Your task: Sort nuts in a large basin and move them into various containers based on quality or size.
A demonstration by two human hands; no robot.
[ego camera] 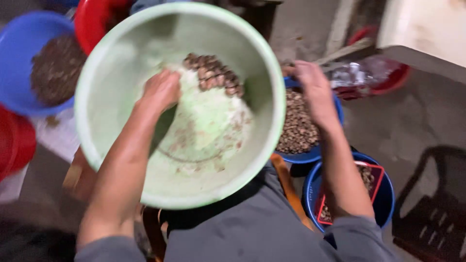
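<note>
The left hand (162, 90) reaches down into a large, round, pale green plastic basin (111, 63) and rests curled against the white powdery coating on its inner wall, just beside a heap of small brown nuts (213, 73) piled against the far side of the basin; the blur hides whether the fingers clasp anything, so I cannot tell how the grip stands. The basin sits tilted toward the camera, over the person's grey-clad lap. The right hand (313, 87) stretches out past the basin's right rim, palm down and fingers loosely spread, holding nothing that can be made out, over a round blue plastic bowl (306, 157) filled with more small brown nuts (296, 121). Nearer the person, under the right forearm, a second round blue plastic bowl (386, 194) holds a red-edged tray with a few nuts. At the upper left stands another blue plastic bowl (19, 43) of dark brown pieces, with a red plastic bowl (90, 19) behind the basin and a second red vessel (17, 143) at the left edge. A crumpled clear plastic bag (357, 75) lies over a red dish at the upper right on the grey concrete floor (417, 121).
</note>
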